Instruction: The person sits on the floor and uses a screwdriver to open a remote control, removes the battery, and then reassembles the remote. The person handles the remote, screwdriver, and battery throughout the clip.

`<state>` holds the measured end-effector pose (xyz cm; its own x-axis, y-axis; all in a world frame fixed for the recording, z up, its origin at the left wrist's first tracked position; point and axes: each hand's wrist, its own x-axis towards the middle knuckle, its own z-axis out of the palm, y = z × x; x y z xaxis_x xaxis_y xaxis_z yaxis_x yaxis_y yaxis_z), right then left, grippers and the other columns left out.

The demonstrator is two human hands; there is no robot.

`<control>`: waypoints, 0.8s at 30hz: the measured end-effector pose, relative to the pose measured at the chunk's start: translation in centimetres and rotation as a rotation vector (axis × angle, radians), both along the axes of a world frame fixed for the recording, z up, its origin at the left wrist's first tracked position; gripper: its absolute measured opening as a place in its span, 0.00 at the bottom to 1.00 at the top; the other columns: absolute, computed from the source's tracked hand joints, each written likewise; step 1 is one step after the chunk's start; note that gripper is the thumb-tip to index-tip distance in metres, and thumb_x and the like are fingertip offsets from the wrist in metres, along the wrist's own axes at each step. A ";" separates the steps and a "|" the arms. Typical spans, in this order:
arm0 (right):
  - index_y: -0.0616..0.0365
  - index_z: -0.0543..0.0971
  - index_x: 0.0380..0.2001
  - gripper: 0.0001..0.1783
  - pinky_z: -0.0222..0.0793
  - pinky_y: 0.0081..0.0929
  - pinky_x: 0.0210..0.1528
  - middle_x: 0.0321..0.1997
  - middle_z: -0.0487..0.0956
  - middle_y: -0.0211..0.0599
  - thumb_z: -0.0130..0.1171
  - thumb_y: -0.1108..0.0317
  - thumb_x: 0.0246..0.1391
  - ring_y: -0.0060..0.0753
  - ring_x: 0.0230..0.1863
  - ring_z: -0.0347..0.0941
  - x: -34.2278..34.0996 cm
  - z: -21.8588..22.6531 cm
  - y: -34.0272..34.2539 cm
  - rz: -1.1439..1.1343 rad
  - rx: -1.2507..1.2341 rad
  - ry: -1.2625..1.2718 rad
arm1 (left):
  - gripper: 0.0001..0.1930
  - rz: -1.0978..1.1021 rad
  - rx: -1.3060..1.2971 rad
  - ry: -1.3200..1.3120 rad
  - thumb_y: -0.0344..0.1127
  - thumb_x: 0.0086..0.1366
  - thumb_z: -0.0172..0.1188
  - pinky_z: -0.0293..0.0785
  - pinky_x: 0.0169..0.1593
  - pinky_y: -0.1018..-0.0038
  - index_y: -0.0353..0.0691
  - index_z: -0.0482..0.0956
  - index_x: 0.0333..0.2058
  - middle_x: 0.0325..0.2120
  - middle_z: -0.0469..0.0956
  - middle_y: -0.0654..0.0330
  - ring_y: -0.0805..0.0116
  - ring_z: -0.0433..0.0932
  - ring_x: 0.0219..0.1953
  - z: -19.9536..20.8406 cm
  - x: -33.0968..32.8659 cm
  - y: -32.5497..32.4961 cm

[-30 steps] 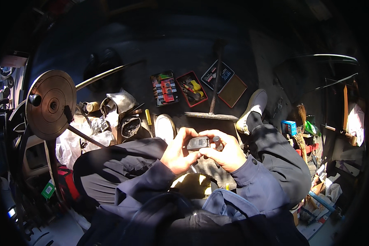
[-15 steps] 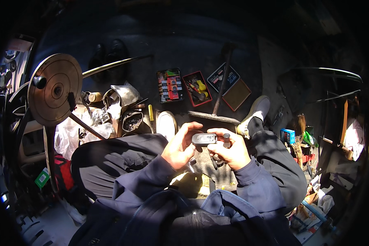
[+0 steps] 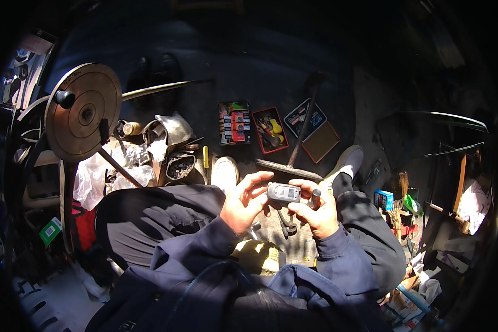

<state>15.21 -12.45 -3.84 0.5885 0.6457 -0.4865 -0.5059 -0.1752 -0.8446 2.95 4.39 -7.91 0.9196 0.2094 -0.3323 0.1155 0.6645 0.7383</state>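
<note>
A small dark grey key fob [image 3: 284, 193] with a rounded case and a lighter panel on its face is held up between my hands. My left hand [image 3: 242, 206] is curled at its left end, thumb and fingertips against the case. My right hand [image 3: 320, 214] pinches the right end between thumb and forefinger. A dark round-ended rod [image 3: 316, 195] sticks up between the fingers of my right hand; its lower part is hidden. Below the fob, dark slim pieces [image 3: 286, 226] show over a sunlit wooden surface [image 3: 271, 229]; whether they hang from it I cannot tell.
Ahead lie a box of small packets [image 3: 234, 123], a red box of tools [image 3: 270, 130] and an open case [image 3: 312, 130]. A hammer-like long-handled tool [image 3: 290, 167] lies before my feet. At left stand a large round disc [image 3: 84, 113] and plastic bags [image 3: 97, 180]; a blue box [image 3: 383, 200] is at right.
The fob has tipped slightly and moved a little to the right with my hands. My right thumb has shifted lower on it. The whole view has swung slightly.
</note>
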 end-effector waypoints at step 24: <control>0.67 0.72 0.58 0.32 0.70 0.16 0.26 0.39 0.81 0.41 0.70 0.73 0.49 0.25 0.30 0.79 2.5 -1.6 -2.4 0.082 0.007 0.053 | 0.24 -0.178 0.158 -0.062 0.21 0.69 0.53 0.74 0.54 0.75 0.34 0.68 0.64 0.53 0.76 0.57 0.73 0.77 0.49 1.9 0.0 0.9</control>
